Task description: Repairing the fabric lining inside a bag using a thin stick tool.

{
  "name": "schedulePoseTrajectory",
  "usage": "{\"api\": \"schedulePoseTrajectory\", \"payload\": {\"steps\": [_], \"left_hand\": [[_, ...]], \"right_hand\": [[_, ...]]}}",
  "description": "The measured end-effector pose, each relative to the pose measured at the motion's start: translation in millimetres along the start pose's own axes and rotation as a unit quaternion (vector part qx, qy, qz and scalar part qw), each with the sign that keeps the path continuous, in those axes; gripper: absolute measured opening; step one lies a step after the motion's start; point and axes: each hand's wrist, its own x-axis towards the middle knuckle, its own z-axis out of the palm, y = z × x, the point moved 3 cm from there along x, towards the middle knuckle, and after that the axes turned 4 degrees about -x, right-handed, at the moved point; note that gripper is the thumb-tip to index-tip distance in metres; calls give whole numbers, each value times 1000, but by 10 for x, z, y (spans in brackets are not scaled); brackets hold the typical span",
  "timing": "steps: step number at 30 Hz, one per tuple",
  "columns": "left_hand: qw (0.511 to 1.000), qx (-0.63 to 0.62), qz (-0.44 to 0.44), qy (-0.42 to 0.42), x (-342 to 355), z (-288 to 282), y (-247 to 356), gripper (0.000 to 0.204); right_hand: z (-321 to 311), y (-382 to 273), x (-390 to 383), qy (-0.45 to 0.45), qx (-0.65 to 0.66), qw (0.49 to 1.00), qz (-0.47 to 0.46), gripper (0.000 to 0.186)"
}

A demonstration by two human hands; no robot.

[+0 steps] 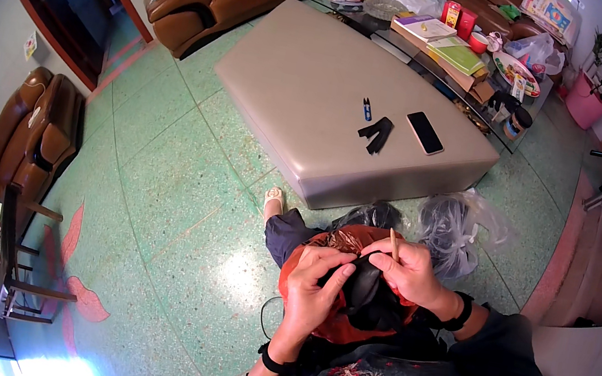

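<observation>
Working in the lap, the person holds a black piece of fabric over an orange-red cloth, and the step in hand looks like hand stitching or hooking along the fabric's upper edge. The left hand lies against the black piece, its fingers curled around the left side and pinching it steady. The right hand is closed on a thin wooden stick, held like a pen with its upper end pointing up; the working tip is hidden behind the fingers. The next move likely calls for a firm hold by the left hand while the stick is guided precisely. Beyond the knees, a grey ottoman carries a phone, black scraps and a small blue tool.
</observation>
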Motion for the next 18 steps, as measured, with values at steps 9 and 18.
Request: {"api": "schedulePoseTrajectory", "payload": {"steps": [9,18], "left_hand": [[1000,5,9,14,-31,81,-3,11],[981,145,118,44,0,110,120,11]], "right_hand": [[43,-49,31,65,-92,986,-119,11],[36,-32,109,9,-47,991,-128,10]]}}
